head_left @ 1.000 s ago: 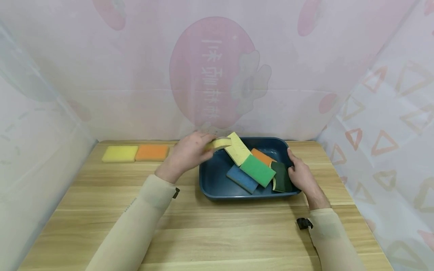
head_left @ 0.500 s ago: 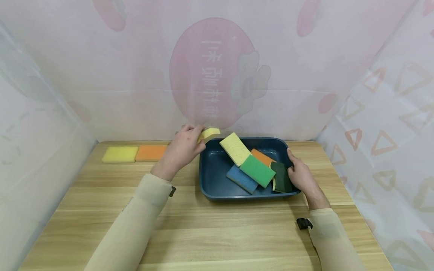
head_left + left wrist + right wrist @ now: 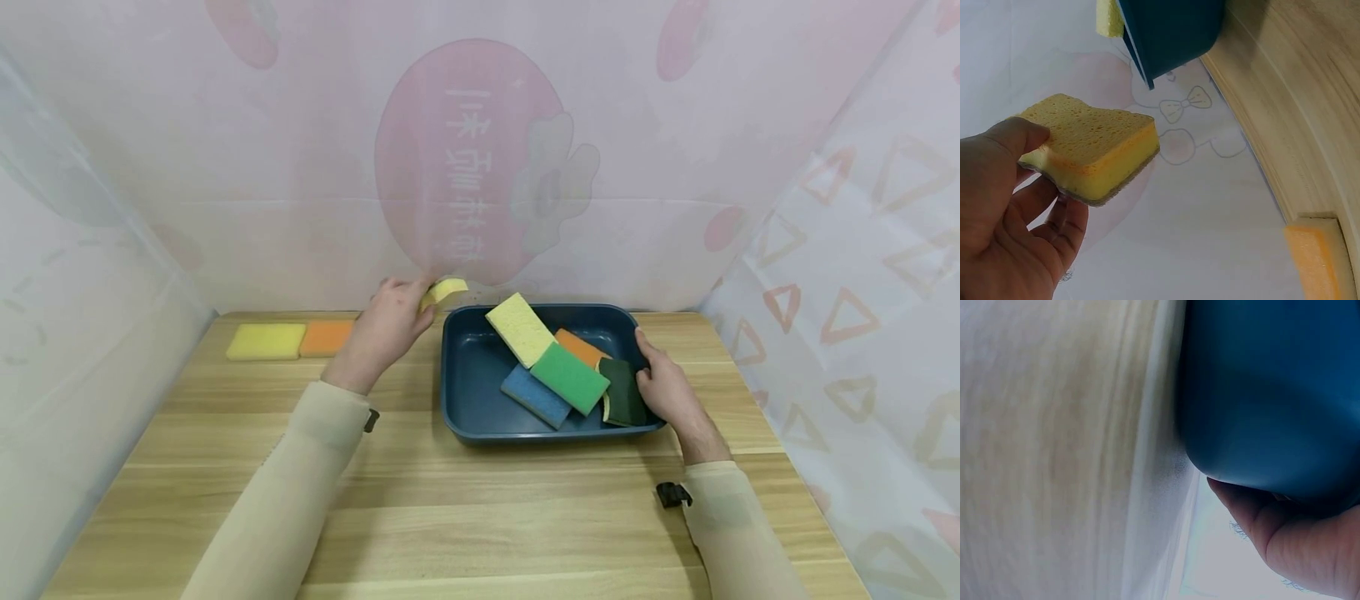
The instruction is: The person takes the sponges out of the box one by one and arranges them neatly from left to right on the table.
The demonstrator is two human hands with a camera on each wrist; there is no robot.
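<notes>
Pale printed sheets (image 3: 300, 167) wall in a wood-grain desk (image 3: 465, 517), where a person handles sponges bare-handed. The left hand (image 3: 382, 329) holds a yellow sponge (image 3: 1088, 147) in the air, near the far left corner of a blue tub (image 3: 480, 400) but apart from it; that grip is drawn in to the foam's thickness, thumb on the porous face, fingers under the darker side. The right hand (image 3: 667, 383) grips the tub's right end, some fingers hidden. Inside lie a pale sponge (image 3: 521, 329) propped at the back rim, a green sponge (image 3: 570, 377) partly over a blue sponge (image 3: 536, 396), an orange sponge (image 3: 581, 347) and, near the right hand, a dark sponge (image 3: 623, 392). At left on the desk, a yellow pad (image 3: 266, 342) lies beside an orange pad (image 3: 326, 338) that the left hand partly hides. From where I stand, the carry seems to want a light pinch, as foam likely squashes easily, with the piece level and clear of the rim; steady pressure at the tub's end should stop it sliding, and any release should wait for flat contact.
</notes>
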